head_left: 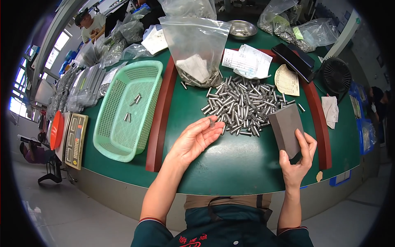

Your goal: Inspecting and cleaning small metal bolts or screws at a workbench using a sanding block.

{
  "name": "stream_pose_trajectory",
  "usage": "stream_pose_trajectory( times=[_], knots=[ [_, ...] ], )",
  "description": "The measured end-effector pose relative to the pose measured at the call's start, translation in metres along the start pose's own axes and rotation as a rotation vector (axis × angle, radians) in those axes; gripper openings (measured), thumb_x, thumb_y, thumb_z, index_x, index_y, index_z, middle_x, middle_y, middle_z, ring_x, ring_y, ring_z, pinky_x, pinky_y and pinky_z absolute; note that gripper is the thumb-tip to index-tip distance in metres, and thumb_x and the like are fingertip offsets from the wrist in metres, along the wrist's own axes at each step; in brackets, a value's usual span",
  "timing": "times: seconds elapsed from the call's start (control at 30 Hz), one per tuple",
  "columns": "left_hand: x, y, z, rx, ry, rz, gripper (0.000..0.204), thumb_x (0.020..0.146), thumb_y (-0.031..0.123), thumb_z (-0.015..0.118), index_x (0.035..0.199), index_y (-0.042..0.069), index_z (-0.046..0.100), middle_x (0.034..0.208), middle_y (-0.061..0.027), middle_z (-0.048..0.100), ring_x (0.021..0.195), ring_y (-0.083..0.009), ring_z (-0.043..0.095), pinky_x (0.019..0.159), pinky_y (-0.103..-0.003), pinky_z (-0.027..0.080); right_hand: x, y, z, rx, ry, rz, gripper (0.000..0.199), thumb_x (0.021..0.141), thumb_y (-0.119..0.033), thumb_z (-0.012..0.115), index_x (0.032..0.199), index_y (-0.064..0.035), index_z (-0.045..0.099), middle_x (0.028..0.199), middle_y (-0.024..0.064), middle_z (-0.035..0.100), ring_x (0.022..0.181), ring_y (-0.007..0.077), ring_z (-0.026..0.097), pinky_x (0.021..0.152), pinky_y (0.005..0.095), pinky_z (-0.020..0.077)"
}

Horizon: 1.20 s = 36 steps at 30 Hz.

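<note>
My left hand (194,142) is palm up at the near edge of a heap of small metal pins (242,101). Its thumb and forefinger pinch one metal pin (212,123), seen nearly end-on. To the right, my right hand (299,158) grips a grey-brown rectangular block (286,129) from its near right side, thumb on one face and fingers on the other. The block is held tilted at the right edge of the heap. A pale green perforated basket (142,142) on the left has several pins (127,117) on its bottom.
Dark red bars (158,131) frame the green tabletop (214,173). Behind the heap stand a clear bag of pins (193,49), paper slips (247,61) and a metal bowl (242,29). A phone (293,61) and black fan (335,76) lie right; a scale (76,140) stands left.
</note>
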<state>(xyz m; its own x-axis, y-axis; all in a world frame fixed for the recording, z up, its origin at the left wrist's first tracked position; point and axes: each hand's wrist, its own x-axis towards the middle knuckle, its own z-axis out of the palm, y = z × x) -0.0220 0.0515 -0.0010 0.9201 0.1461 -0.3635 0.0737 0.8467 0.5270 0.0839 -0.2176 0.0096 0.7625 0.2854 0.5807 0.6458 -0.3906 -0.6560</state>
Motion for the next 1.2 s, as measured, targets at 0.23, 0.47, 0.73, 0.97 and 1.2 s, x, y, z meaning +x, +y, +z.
stream_pose_trajectory(
  times=[0.23,0.47,0.73,0.97,1.2],
  knots=[
    [-0.001,-0.002,0.004,-0.050,-0.082,-0.007,0.020,0.092,0.014,0.056,0.107,0.000,0.054,0.111,-0.0171,0.060,0.097,-0.0210,0.062,0.080,-0.029,0.055,0.000,-0.001,-0.001,-0.003,0.000,-0.002,0.060,0.057,-0.007,0.068,0.116,-0.0053,0.061,0.109,0.0128,0.045,0.096,0.0244,0.049,0.080,0.0346,0.0432],
    [-0.001,-0.007,0.011,-0.152,-0.217,-0.047,0.015,0.093,0.014,0.055,0.103,0.004,0.049,0.084,-0.0028,0.046,0.071,-0.0104,0.042,0.061,-0.021,0.042,0.003,-0.016,0.004,0.074,-0.048,0.006,0.059,0.056,-0.011,0.070,0.114,-0.0036,0.062,0.108,0.0129,0.046,0.096,0.0250,0.050,0.080,0.0347,0.0435],
    [-0.005,-0.008,0.013,-0.167,-0.355,-0.065,0.014,0.094,0.017,0.053,0.100,0.004,0.049,0.086,-0.0042,0.047,0.074,-0.0112,0.047,0.063,-0.022,0.043,0.007,-0.046,0.029,0.121,-0.104,-0.117,0.060,0.053,-0.015,0.074,0.111,-0.0061,0.064,0.107,0.0147,0.050,0.095,0.0280,0.050,0.082,0.0376,0.0430],
    [-0.013,-0.015,0.023,0.028,-0.190,0.107,0.041,0.088,0.016,0.063,0.122,-0.002,0.049,0.112,-0.0080,0.058,0.098,-0.0148,0.057,0.088,-0.029,0.048,0.004,-0.079,0.042,0.119,-0.225,-0.338,0.060,0.053,-0.019,0.076,0.112,-0.0125,0.065,0.105,0.0138,0.053,0.090,0.0285,0.051,0.076,0.0376,0.0398],
    [-0.005,-0.024,0.004,-0.150,-0.283,0.049,0.034,0.087,0.012,0.063,0.117,-0.001,0.053,0.109,-0.0086,0.061,0.101,-0.0172,0.060,0.088,-0.031,0.050,-0.010,-0.083,0.046,0.080,-0.177,-0.386,0.059,0.053,-0.026,0.075,0.111,-0.0169,0.066,0.108,0.0141,0.054,0.088,0.0278,0.052,0.078,0.0376,0.0369]
  ],
)
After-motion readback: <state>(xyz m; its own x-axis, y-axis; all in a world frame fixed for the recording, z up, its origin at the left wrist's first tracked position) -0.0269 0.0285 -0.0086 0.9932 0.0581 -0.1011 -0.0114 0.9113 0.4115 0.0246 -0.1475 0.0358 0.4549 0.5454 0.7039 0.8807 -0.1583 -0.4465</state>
